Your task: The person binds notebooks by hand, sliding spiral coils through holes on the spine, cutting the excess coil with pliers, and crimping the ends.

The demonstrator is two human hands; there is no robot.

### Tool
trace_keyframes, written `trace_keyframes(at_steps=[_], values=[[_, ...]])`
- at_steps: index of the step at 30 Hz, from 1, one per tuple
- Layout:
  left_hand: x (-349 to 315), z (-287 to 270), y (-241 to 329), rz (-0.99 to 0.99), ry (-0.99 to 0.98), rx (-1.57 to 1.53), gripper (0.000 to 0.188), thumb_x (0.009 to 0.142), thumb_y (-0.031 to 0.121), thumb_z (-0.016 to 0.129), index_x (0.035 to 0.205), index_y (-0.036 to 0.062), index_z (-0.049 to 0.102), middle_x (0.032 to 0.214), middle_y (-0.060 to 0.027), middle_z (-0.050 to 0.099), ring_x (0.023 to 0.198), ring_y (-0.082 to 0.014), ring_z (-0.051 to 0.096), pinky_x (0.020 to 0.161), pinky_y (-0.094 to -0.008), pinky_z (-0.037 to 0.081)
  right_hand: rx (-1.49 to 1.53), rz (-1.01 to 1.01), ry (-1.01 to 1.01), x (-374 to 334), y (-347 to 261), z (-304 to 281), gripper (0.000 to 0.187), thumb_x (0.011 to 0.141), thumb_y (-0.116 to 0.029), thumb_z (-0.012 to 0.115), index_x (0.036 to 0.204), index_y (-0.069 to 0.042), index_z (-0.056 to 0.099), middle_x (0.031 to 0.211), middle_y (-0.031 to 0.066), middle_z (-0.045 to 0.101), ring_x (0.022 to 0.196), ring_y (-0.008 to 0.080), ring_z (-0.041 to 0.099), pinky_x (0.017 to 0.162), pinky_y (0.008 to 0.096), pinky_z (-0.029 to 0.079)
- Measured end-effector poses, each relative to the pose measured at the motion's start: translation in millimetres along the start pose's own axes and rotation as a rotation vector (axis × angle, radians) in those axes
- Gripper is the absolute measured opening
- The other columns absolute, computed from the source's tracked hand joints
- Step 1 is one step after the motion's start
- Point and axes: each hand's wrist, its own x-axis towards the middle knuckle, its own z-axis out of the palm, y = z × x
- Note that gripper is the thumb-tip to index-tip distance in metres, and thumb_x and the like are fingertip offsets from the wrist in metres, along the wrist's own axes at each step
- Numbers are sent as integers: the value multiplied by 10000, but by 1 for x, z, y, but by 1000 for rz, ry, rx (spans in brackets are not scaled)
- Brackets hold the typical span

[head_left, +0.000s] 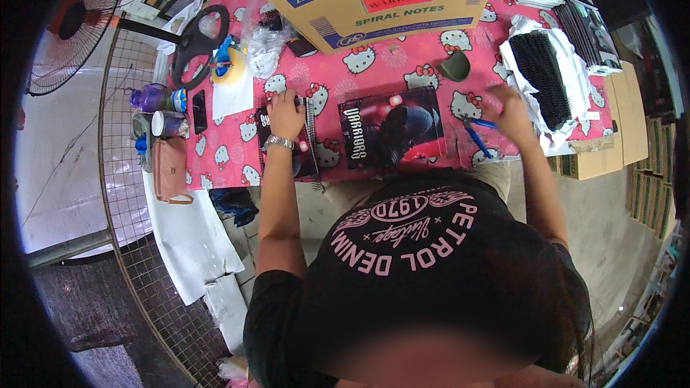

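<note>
My left hand [287,116] lies with its fingers stretched out on a small stack of dark-covered spiral notebooks [302,154] at the table's near edge. To its right, a notebook with a dark, red-accented picture cover [392,129] lies flat in front of me. My right hand [513,116] is over the table, fingers bent and apart, with nothing visible in them. Just below it lie blue-handled pliers [480,135]. On its right, a bundle of black spiral binding coils [540,75] rests on crumpled white paper [573,65].
A large cardboard box [381,0] stands at the back of the pink patterned table. Nearby are a dark green cup-like piece [454,67] and a tape roll [228,68]. Notebook stacks [586,32] fill the far right; a pink pouch [171,169] and jar [170,124] sit left.
</note>
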Motion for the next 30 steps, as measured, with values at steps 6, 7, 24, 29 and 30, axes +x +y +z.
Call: trace_keyframes(at_steps=[6, 7, 24, 29, 30], values=[[-66, -14, -15, -380, -19, 64, 665, 831, 381, 686, 1426, 216, 439, 1470, -186, 410, 1361, -428, 349, 1112, -467, 322, -391, 348, 314, 33, 66, -84, 275, 863, -210, 671, 1075, -36, 678, 1001, 202, 671, 1003, 361, 632, 835, 433, 513], [-73, -22, -11, -473, -106, 46, 702, 830, 432, 692, 1448, 240, 421, 1494, -212, 372, 1372, -446, 332, 1117, -470, 318, -475, 460, 267, 32, 79, -89, 308, 866, -237, 673, 1106, -44, 670, 1018, 219, 665, 1019, 367, 631, 839, 436, 516], [-104, -5, -72, -329, -159, -367, 765, 842, 390, 735, 1498, 232, 377, 1476, -349, 300, 1374, -457, 335, 1126, -471, 321, -570, 357, 370, 50, 135, -91, 312, 944, -121, 475, 1235, -107, 589, 1067, 249, 607, 913, 436, 627, 771, 508, 516], [-106, -8, -77, -327, -168, -382, 779, 820, 431, 744, 1492, 292, 376, 1494, -362, 259, 1367, -483, 343, 1107, -482, 355, -421, 208, 533, 56, 109, -124, 270, 978, -168, 492, 1208, -92, 611, 1031, 243, 626, 944, 430, 603, 807, 478, 499], [-107, -9, -79, -329, -175, -378, 772, 824, 430, 740, 1491, 295, 376, 1499, -355, 255, 1364, -481, 349, 1108, -483, 354, -389, 170, 554, 56, 102, -126, 262, 978, -176, 504, 1196, -87, 620, 1028, 239, 630, 952, 422, 601, 815, 464, 500]])
